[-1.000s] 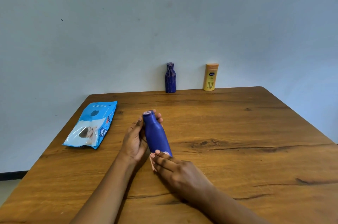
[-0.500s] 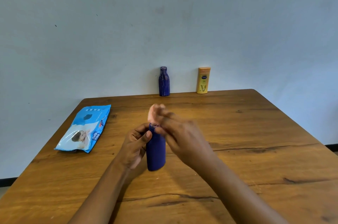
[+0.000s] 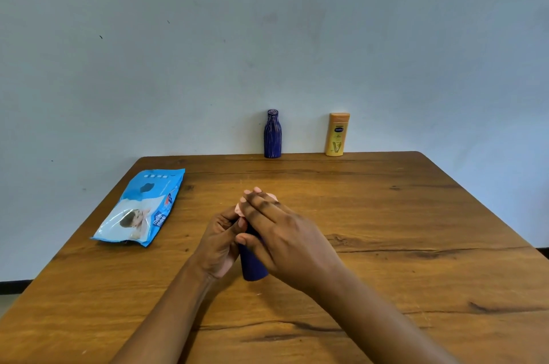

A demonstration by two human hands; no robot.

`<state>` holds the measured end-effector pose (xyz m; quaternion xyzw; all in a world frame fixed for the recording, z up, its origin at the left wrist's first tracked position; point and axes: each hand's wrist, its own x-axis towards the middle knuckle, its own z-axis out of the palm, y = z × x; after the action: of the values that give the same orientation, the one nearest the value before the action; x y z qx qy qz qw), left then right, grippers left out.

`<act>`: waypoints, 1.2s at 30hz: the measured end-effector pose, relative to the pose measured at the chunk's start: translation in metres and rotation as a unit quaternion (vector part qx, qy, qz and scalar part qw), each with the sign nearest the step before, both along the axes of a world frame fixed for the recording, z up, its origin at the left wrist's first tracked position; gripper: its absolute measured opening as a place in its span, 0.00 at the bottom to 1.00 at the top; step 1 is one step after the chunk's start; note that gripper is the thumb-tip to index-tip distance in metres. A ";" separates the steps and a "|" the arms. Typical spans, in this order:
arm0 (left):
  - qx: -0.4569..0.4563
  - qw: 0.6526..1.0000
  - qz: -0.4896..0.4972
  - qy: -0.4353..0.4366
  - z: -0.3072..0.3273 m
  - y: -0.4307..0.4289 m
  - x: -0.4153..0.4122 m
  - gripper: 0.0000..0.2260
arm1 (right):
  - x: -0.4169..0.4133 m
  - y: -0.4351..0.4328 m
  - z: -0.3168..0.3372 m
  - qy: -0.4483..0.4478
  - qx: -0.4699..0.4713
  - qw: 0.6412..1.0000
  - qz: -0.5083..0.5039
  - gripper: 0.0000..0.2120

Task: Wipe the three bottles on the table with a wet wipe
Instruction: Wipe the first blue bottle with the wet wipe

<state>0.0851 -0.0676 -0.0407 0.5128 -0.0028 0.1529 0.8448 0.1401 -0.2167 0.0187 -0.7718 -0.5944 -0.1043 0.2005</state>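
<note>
A dark blue bottle (image 3: 252,262) stands upright on the wooden table (image 3: 386,244) near the middle. My left hand (image 3: 219,242) grips its left side. My right hand (image 3: 276,233) lies over the bottle's top and upper part, fingers fairly straight, pressing a pale pink wet wipe (image 3: 239,208) against it; only a bit of the wipe shows under the fingertips. The bottle's cap is hidden. A second blue bottle (image 3: 272,134) and an orange-yellow lotion bottle (image 3: 337,134) stand at the table's far edge by the wall.
A blue pack of wet wipes (image 3: 142,207) lies flat on the left part of the table. The wall runs right behind the far edge. The table's right edge slants away at the right.
The bottle went from tilted to upright. My right hand rose from its base to its top with the wipe and now covers the upper part lower down than half a second ago.
</note>
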 end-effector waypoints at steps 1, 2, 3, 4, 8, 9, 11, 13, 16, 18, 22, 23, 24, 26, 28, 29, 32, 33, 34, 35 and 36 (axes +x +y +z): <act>-0.003 1.000 -0.006 -0.004 -0.004 0.002 0.001 0.21 | -0.001 -0.001 0.000 0.007 -0.007 1.000 0.009 0.29; -0.004 1.000 -0.001 0.000 -0.001 0.001 -0.001 0.22 | -0.003 -0.004 -0.002 -0.006 0.000 1.000 0.012 0.31; 0.009 1.000 0.001 -0.001 -0.003 0.003 0.000 0.23 | -0.005 -0.009 -0.004 -0.027 0.007 1.000 0.009 0.32; 0.006 1.000 0.007 0.004 -0.002 0.001 -0.001 0.23 | -0.006 -0.013 -0.006 -0.035 0.013 0.999 0.003 0.32; 0.002 1.000 -0.004 0.001 -0.002 -0.001 -0.001 0.12 | -0.009 -0.007 -0.003 0.023 -0.008 1.000 -0.010 0.34; 0.002 1.000 0.000 -0.003 -0.006 0.001 -0.001 0.10 | -0.010 -0.001 -0.001 0.037 -0.018 0.999 -0.014 0.32; -0.004 1.000 0.006 0.002 -0.005 0.002 -0.002 0.10 | -0.014 0.002 -0.002 0.028 -0.005 0.999 -0.026 0.30; -0.007 1.000 -0.005 -0.004 -0.007 0.003 0.000 0.17 | -0.020 -0.005 -0.009 -0.003 0.023 0.998 -0.058 0.29; 0.020 0.999 0.004 0.024 0.001 -0.002 0.001 0.16 | -0.023 -0.006 -0.016 -0.030 0.052 0.990 -0.131 0.29; 0.035 0.999 0.018 0.014 -0.001 -0.004 0.001 0.14 | -0.025 0.010 -0.012 -0.045 0.055 0.984 -0.165 0.26; 0.016 0.998 0.044 0.031 0.001 -0.006 -0.003 0.15 | -0.034 0.009 -0.016 -0.065 0.048 0.984 -0.159 0.25; 0.018 0.999 0.022 0.016 -0.004 -0.005 -0.001 0.11 | -0.034 0.001 -0.017 -0.063 0.051 0.985 -0.155 0.25; 0.021 0.999 0.025 0.022 0.002 -0.008 -0.001 0.07 | -0.033 -0.005 -0.019 -0.062 0.055 0.984 -0.158 0.25; 0.022 0.999 0.040 0.014 -0.001 -0.007 0.002 0.09 | -0.029 -0.001 -0.018 -0.062 0.061 0.980 -0.177 0.25; 0.034 0.998 0.045 0.011 0.000 -0.008 0.001 0.08 | -0.027 0.014 -0.015 -0.066 0.054 0.978 -0.191 0.25; 0.033 0.999 0.039 -0.001 -0.003 -0.007 0.001 0.06 | -0.028 0.018 -0.015 -0.070 0.052 0.979 -0.187 0.25; 0.022 1.000 0.018 -0.008 0.002 -0.009 -0.002 0.09 | -0.032 0.007 -0.017 -0.073 0.046 0.983 -0.164 0.26; 0.018 1.000 0.010 -0.006 -0.002 -0.007 0.001 0.11 | -0.030 0.000 -0.019 -0.072 0.045 0.982 -0.167 0.26; 0.016 1.000 0.012 -0.002 -0.002 -0.007 0.003 0.16 | -0.027 -0.004 -0.020 -0.070 0.044 0.981 -0.177 0.28; 0.020 1.000 0.015 0.001 -0.004 -0.007 0.005 0.20 | -0.022 -0.005 -0.020 -0.060 0.048 0.979 -0.191 0.29; 0.023 0.999 0.025 0.007 -0.005 -0.007 0.006 0.23 | -0.018 -0.002 -0.020 -0.047 0.059 0.976 -0.203 0.31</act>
<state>0.0915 -0.0748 -0.0454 0.5331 0.0119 0.1702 0.8287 0.1221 -0.2186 -0.0012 -0.8574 -0.4268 -0.2140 0.1920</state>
